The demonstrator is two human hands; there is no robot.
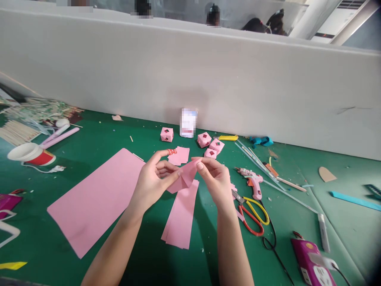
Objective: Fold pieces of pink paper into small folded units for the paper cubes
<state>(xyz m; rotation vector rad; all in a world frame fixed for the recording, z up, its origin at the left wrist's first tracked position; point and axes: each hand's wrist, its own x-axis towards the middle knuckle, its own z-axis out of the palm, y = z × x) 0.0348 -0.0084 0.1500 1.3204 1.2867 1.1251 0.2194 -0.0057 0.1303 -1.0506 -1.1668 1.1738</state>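
Between my two hands is a small piece of pink paper (188, 173), bent along a crease. My left hand (154, 174) pinches its left side, and a red patterned band wraps the index finger. At its upper right corner, the thumb and index finger of my right hand (214, 174) press together. Below the piece lie overlapping pink paper strips (182, 222) on the green table. Small pink paper squares (179, 155) rest just beyond my left hand. A large pink sheet (95, 202) lies to the left, partly behind my left forearm.
Folded pink paper cubes (204, 140) stand near a phone-like card (188, 123) against the white partition (190, 71). On the right are a pink glue gun (253, 182), scissors (253, 216), a yellow cutter (228, 138) and a purple power strip (312, 258). A paper cup (32, 154) lies left.
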